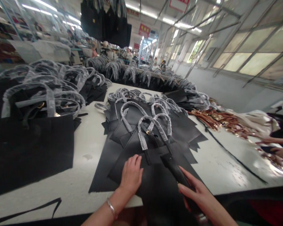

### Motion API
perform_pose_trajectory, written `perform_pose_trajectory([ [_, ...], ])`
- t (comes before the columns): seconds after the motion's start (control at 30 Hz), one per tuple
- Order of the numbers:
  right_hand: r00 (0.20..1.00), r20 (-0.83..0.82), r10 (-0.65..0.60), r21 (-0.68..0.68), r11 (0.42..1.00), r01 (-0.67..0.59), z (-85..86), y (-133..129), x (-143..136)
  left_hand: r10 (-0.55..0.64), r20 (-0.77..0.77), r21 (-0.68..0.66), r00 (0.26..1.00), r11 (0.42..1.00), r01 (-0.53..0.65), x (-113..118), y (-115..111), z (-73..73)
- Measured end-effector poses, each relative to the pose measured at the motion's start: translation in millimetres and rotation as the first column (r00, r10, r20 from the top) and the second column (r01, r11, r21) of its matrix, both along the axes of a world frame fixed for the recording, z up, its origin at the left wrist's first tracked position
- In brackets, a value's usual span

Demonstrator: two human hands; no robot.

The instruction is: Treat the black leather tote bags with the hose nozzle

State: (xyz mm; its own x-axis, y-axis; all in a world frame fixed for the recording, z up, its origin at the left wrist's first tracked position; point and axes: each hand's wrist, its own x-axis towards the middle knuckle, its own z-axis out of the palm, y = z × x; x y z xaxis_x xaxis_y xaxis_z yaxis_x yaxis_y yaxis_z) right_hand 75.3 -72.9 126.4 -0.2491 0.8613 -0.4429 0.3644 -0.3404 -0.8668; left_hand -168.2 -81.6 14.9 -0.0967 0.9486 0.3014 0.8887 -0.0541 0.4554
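Note:
My left hand [131,174] lies on a black bag panel [122,163], its fingers close together and bent downward, beside the panel nearest me, which hangs over the table edge. My right hand [195,191] is closed around a long, dark tool with a black body [175,169], which slants across the panels; its kind is not clear. Ahead of both hands lies a pile of black bag panels [186,135]. Arched handles [152,121] wrapped in clear plastic stand up from them, and a small gold buckle [147,132] shows among the straps.
More black bag pieces with wrapped handles [49,97] are stacked at left. Brown straps with gold hardware [209,117] lie at right, near another person's hands [281,152]. A loose black strap [233,152] crosses the white table [85,169]. Black bags [106,25] hang overhead.

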Motion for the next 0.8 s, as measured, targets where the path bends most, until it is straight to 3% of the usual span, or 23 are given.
perform_pose_trajectory([
  [0.1,0.996,0.000,-0.092,-0.015,0.996,0.092,-16.8,-13.3,21.4,0.097,-0.062,-0.076,0.993,0.992,-0.101,-16.1,20.7,10.9],
  [0.23,0.990,-0.037,-0.136,-0.039,0.990,0.135,-30.6,-25.0,31.2,0.046,-0.046,-0.166,0.998,0.985,-0.053,-20.6,37.9,18.1],
  [0.3,0.989,-0.069,-0.131,-0.040,0.991,0.129,-32.0,-27.2,30.6,0.021,0.094,-0.206,0.995,0.979,-0.001,-20.1,43.8,17.4],
  [0.37,0.987,-0.109,-0.122,-0.022,0.993,0.120,-32.0,-27.6,28.8,0.043,0.334,-0.205,0.942,0.978,0.028,-19.5,48.2,16.1],
  [0.43,0.984,-0.137,-0.115,-0.002,0.993,0.116,-33.2,-27.0,28.2,0.071,0.645,-0.181,0.761,0.982,0.061,-19.9,50.1,18.0],
  [0.5,0.979,-0.155,-0.135,0.014,0.990,0.139,-36.7,-26.6,30.0,0.097,0.891,-0.173,0.443,0.976,0.134,-23.1,49.4,27.1],
  [0.57,0.966,-0.180,-0.184,0.041,0.980,0.195,-41.6,-27.1,34.6,0.183,0.973,-0.204,0.142,0.967,0.151,-31.3,46.7,45.8],
  [0.6,0.958,-0.193,-0.212,0.059,0.972,0.227,-44.0,-27.7,37.6,0.227,0.973,-0.231,0.039,0.964,0.135,-37.7,44.9,59.0],
  [0.7,0.937,-0.217,-0.272,0.117,0.946,0.302,-47.3,-31.0,47.7,0.273,0.956,-0.269,-0.107,0.962,0.052,-63.7,37.2,111.3],
  [0.8,0.923,-0.221,-0.317,0.154,0.923,0.354,-45.2,-35.1,56.7,0.178,0.981,-0.179,-0.075,0.984,-0.010,-89.1,24.5,172.7],
])
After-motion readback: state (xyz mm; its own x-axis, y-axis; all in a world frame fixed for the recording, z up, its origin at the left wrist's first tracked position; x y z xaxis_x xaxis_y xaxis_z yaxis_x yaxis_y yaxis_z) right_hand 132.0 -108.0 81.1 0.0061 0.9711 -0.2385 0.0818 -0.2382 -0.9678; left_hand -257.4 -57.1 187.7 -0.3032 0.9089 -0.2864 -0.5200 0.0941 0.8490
